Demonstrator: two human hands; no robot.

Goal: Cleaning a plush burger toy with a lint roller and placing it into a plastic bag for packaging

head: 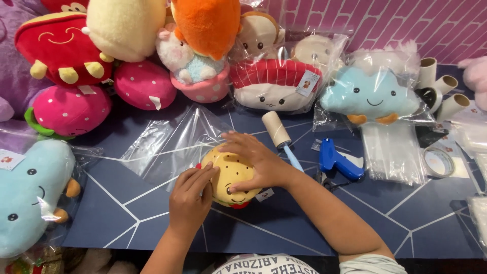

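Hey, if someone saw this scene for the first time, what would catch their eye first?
Probably the two hands in the middle: the left hand and right hand both press on a yellow burger plush lying on the dark blue table. Next, the heap of bright plush toys along the back edge, and a blue cloud plush in a clear bag at back right.

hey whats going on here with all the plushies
A person has both hands on a small yellow burger-shaped plush at the mouth of a clear plastic bag on the dark blue table. The left hand presses its near side, the right hand cups its top. A lint roller and blue tagging gun lie beside them.
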